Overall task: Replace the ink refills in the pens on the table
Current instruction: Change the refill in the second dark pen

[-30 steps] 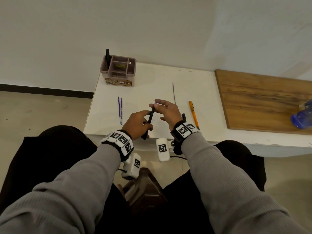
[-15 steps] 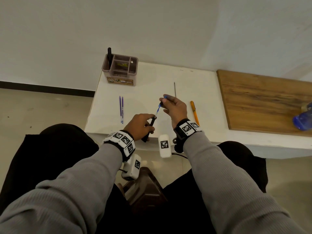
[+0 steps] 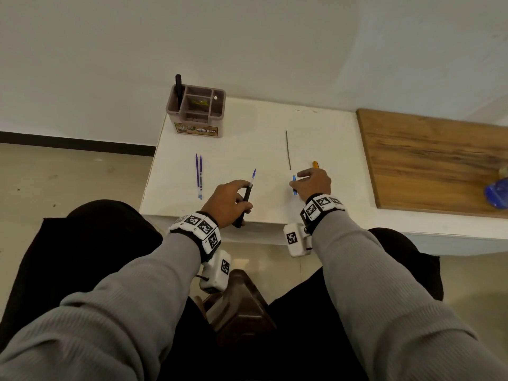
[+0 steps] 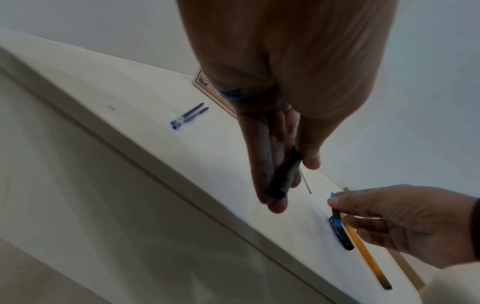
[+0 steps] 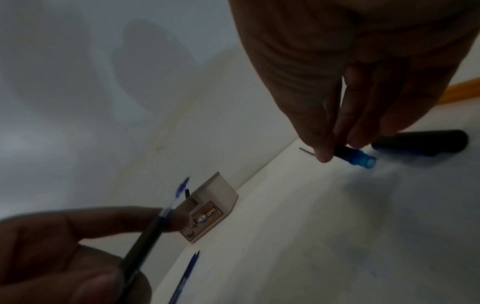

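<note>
Bench [image 3: 247, 127] holds spare refills [image 3: 199, 177] w/in reach. Left hand [image 3: 228, 200] grips black pen barrel [image 3: 243, 206], refill tip [image 3: 253, 174] sticking out, prob. ready for closing. Right hand [image 3: 313, 182] fingers pinch blue-ended tip section [image 5: 357, 157] just above bench.

Black pen barrel [image 3: 243, 204] tilted in left hand [image 3: 228, 203], blue refill [image 3: 253, 176] protruding; black blue-ended piece [image 5: 355, 157] pinched under right hand [image 3: 313, 182]; two blue refills [image 3: 199, 176] lying left of left hand.
</note>
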Motion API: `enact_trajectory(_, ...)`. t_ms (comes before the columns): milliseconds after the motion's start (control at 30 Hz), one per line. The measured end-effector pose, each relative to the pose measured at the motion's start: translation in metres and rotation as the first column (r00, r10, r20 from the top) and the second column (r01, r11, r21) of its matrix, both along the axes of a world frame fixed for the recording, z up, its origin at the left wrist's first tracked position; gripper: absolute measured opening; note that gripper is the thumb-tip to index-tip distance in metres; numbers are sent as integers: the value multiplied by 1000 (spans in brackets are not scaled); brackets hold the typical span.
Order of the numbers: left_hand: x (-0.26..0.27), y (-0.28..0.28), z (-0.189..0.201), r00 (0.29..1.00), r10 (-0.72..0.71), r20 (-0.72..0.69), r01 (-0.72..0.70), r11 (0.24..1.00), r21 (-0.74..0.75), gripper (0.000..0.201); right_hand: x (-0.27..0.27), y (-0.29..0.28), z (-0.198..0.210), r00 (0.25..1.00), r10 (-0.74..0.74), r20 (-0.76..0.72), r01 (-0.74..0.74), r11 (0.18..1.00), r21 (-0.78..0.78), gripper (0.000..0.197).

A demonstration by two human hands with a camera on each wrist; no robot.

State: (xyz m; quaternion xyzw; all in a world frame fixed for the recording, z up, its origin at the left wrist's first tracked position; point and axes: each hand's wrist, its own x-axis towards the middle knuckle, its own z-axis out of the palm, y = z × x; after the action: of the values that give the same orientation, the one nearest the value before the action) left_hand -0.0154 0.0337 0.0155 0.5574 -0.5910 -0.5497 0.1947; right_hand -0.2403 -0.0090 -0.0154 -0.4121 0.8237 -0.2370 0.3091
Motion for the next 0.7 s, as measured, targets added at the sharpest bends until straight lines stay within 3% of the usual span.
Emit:
enact_trajectory(133, 0, 0, -3, 1000, 0, 6, 0, 1000, 1, 46, 2, 7, -9, 999, -25, 24, 26, 999, -21, 36)
enact_trajectory(200, 1, 0, -4, 1000, -1, 11, 1, 1000, -5, 47, 3, 9, -14, 999, 7, -32, -8, 999, -37, 35)
enact_trajectory(267, 1, 0, -5, 1000, 1, 11, -1, 1000, -10, 48, 2, 9, -17, 994, 40, -98, -45, 998, -46, 31)
enact_trajectory(467, 1, -1, -9, 1000, 19, 11, -19, 1000, -16, 53, 4, 10, -9, 989, 120, -87, -126, 990, -67, 15)
enact_trajectory(567, 0, -2, -12, 1000, 22, 16, -22, 999, -31, 58, 19, 5, 1, 954, 278, 114, -267, 958, -101, 20)
enact_trajectory(700, -2, -2, -10, 1000, 18, 23, -17, 998, -57, 60, 48, 7, 16, 802, 478, 358, -528, 848, 50, 35)
